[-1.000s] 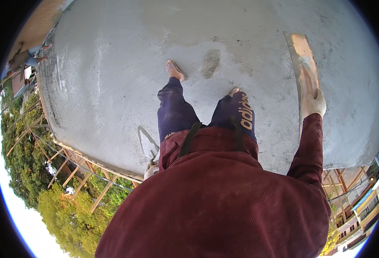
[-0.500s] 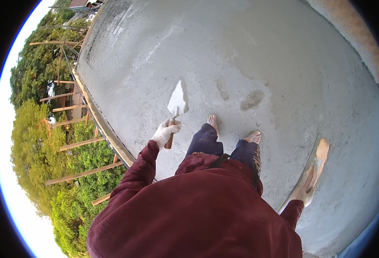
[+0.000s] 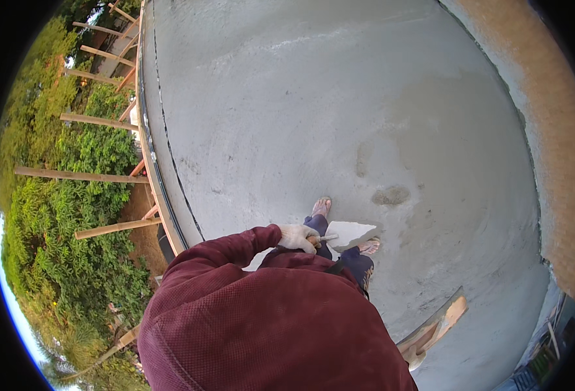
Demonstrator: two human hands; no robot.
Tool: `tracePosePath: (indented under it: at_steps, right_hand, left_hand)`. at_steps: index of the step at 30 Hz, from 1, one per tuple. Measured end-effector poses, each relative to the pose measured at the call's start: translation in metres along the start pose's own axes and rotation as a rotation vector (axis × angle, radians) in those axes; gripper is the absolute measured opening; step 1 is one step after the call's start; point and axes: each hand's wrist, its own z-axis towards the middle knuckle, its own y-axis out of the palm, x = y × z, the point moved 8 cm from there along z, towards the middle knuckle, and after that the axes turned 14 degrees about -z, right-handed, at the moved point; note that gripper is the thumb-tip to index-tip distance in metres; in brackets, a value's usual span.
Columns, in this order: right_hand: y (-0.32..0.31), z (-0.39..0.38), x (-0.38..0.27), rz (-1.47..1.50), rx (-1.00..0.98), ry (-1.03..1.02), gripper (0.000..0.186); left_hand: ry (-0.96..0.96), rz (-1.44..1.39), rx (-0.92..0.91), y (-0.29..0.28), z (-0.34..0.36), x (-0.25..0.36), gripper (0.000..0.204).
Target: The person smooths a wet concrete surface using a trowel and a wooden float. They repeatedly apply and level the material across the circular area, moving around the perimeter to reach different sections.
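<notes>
In front of my waist, my left hand [image 3: 297,238], in a pale work glove, is closed around the short handle of a pointing trowel [image 3: 350,235]. The trowel's whitish blade points right and hangs over the area of my bare feet [image 3: 322,207]. Low on the right, my right hand [image 3: 416,357] grips a long wooden-handled float [image 3: 445,319]. Its flat plate shows as a dark edge beside the wood, at or near the wet grey concrete [image 3: 287,124]; contact cannot be made out. My maroon sleeve and body hide much of the right arm.
Timber formwork [image 3: 149,140] edges the slab on the left, with wooden braces [image 3: 82,174] sticking out toward trees [image 3: 72,215]. A tan wall [image 3: 535,78] borders the right. Footprint-like marks [image 3: 390,195] dent the surface ahead of my feet.
My left hand has drawn in toward my waist, and the trowel has swung from pointing ahead to pointing right. The view has turned, and the float has come closer to my body.
</notes>
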Motion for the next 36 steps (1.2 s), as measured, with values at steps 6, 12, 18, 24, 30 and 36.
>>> tracePosePath:
  at_steps: [6,12,18,24,30,36]
  right_hand:
    - [-0.020,-0.038,-0.098,-0.103,0.047,-0.019,0.063]
    - [-0.042,-0.057,-0.166,0.158,0.181,-0.170,0.062]
    - [-0.020,-0.015,-0.121,0.054,0.184,-0.029,0.066]
    - [0.036,0.052,-0.115,0.097,0.207,-0.023,0.069]
    - [0.170,0.129,-0.139,0.149,0.196,0.091,0.069]
    - [0.433,0.192,-0.143,0.328,0.176,0.288,0.065]
  left_hand:
    - [-0.022,0.215,-0.054,-0.029,-0.026,0.031,0.053]
    - [0.095,0.427,-0.019,-0.044,-0.018,0.018,0.037]
    - [-0.067,0.487,-0.037,-0.045,-0.017,0.016,0.030]
    - [-0.343,-0.004,-0.031,-0.048,-0.046,-0.018,0.026]
    - [-0.455,-0.319,0.043,-0.037,-0.022,-0.037,0.023]
    - [0.138,-0.590,0.415,-0.069,0.184,-0.060,0.025]
